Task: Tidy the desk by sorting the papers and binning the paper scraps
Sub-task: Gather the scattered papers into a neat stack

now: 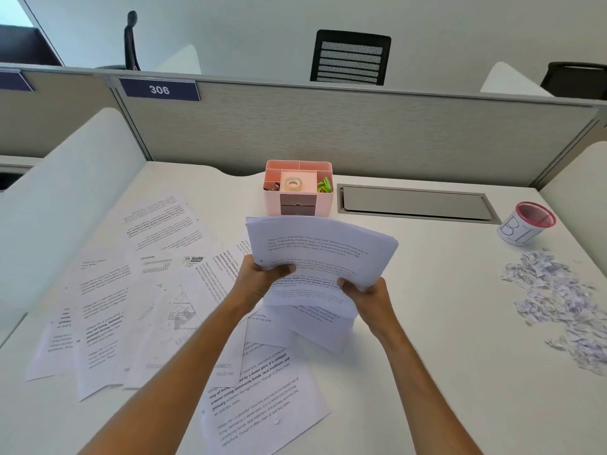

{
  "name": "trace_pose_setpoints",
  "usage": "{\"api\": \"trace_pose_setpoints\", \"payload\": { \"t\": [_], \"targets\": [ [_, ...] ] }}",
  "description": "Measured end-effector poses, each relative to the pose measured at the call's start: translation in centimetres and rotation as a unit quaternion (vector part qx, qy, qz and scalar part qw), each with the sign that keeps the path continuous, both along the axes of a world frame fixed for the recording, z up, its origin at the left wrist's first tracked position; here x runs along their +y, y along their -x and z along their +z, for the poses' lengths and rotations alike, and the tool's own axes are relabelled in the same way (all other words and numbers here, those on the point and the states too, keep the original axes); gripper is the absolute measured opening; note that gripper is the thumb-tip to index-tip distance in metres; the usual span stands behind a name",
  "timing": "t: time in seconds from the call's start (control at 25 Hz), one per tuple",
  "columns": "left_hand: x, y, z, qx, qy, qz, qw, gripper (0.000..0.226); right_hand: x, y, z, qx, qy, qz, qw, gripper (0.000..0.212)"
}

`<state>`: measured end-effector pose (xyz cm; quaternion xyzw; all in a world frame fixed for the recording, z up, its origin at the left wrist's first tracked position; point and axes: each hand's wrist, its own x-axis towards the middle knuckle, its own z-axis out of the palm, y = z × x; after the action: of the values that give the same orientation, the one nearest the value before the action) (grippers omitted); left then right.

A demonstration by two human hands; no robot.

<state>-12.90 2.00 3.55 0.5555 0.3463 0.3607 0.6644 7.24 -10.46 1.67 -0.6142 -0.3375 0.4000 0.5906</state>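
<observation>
Holding the paper stack

My left hand (pixel 259 277) and right hand (pixel 368 292) grip the floppy, light paper stack (pixel 320 254) by its bottom edge, near the pink box (pixel 297 205).

An open-plan office cubicle is showing here. A grey fabric partition (pixel 328 133) is running across at twelve o'clock, carrying a blue number plate (pixel 159 90) reading 306. Beyond it, a black mesh-backed office chair (pixel 350 58) is standing at another workstation. On the white surface (pixel 427 323), a pink desk organiser (pixel 298 187) is sitting at twelve o'clock, a grey cable hatch (pixel 415 203) is lying at one o'clock, and printed papers (pixel 131 290) are lying spread at nine o'clock.
</observation>
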Motion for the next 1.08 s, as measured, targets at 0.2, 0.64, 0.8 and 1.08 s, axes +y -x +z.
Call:
{"api": "trace_pose_setpoints", "payload": {
  "t": [0.2, 0.64, 0.8, 1.08],
  "targets": [
    [0.8, -0.8, -0.3, 0.078, 0.023, -0.001, 0.997, 0.024, 0.3, -0.5, -0.5, -0.103, 0.055, -0.081, 0.990, 0.020],
    [6.7, 5.6, -7.8, 0.500, -0.123, 0.035, 0.857, 0.057, -2.6, -3.9, -5.3, 0.027, 0.212, -0.176, 0.961, 0.013],
    [7.8, 7.9, -9.4, 0.620, -0.097, 0.021, 0.778, 0.094, -2.5, -3.3, -6.0, 0.041, 0.233, -0.203, 0.950, 0.011],
    [6.5, 7.9, -10.2, 0.665, -0.109, 0.002, 0.739, 0.108, -0.1, -1.2, -5.6, 0.032, 0.215, -0.163, 0.962, 0.013]
  ]
}}
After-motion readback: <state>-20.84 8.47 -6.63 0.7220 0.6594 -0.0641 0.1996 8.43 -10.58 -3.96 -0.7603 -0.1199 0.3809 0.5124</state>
